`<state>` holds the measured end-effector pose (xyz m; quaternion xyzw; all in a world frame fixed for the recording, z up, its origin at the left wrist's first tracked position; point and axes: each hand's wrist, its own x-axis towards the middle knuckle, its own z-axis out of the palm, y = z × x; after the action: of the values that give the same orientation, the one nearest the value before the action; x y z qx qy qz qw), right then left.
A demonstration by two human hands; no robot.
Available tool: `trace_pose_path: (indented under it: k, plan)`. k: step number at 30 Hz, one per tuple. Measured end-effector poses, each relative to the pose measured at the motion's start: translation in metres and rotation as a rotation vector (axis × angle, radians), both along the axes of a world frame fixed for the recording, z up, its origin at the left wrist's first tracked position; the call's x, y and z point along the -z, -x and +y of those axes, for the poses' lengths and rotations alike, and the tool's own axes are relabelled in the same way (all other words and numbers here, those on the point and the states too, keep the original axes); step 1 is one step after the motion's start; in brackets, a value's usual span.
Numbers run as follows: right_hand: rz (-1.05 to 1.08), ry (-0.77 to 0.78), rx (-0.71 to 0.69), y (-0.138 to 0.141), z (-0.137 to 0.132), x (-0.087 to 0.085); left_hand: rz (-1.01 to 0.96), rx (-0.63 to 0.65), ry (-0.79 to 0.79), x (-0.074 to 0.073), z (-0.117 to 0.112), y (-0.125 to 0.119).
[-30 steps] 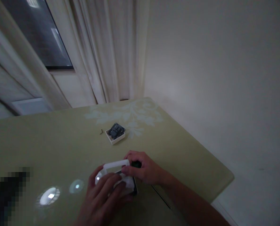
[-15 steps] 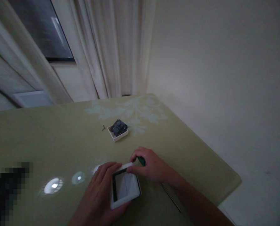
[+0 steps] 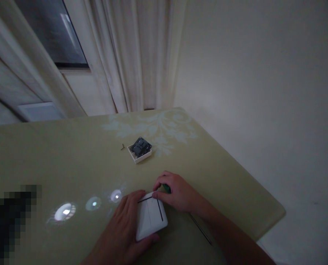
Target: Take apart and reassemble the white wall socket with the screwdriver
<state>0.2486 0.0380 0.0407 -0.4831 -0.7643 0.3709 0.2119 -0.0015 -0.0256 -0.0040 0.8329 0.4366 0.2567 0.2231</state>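
Note:
A white light switch (image 3: 149, 217) with rocker plates sits in a white frame, with thin dark gaps along its top and right edges. My left hand (image 3: 122, 228) is closed around its left side, thumb along the lower edge and fingers at the upper left. At the top right corner, the thumb and forefinger of my right hand (image 3: 177, 193) touch the frame. That same hand keeps a screwdriver (image 3: 199, 229) tucked in the palm; its green handle shows between the fingers and its metal shaft points down to the right.
Beyond my hands, a small white box (image 3: 143, 157) holds dark switch parts (image 3: 141, 146). Small screws (image 3: 122, 147) lie left of it. The green table (image 3: 78, 154) meets a wall on the right and curtains (image 3: 142, 55) behind. A blurred dark shape (image 3: 9, 221) stands at left.
The wide dark gap inside the frame has shrunk to thin lines, and the rocker plates now sit almost level with the frame. Both hands stay on the switch. The view has shifted slightly.

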Motion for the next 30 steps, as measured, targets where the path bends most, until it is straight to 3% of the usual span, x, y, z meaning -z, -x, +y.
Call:
trace_pose_path:
  k: [4, 10, 17, 22, 30]
  plan:
    - [0.025, -0.003, -0.010, 0.001, 0.001, 0.002, 0.033, 0.041, 0.012, -0.002, 0.000, 0.004]
    - [0.031, 0.018, -0.020, 0.001, 0.002, 0.003, 0.057, 0.054, 0.079, 0.007, -0.003, 0.011]
    - [0.039, 0.002, -0.046, 0.000, 0.003, 0.004, 0.044, 0.061, 0.183, -0.008, -0.001, 0.011]
    - [0.039, -0.013, -0.042, 0.001, 0.003, 0.005, 0.038, -0.009, 0.302, -0.007, 0.002, 0.009]
    - [0.040, -0.035, -0.051, 0.001, 0.004, 0.007, 0.039, 0.047, 0.238, -0.018, 0.005, 0.007]
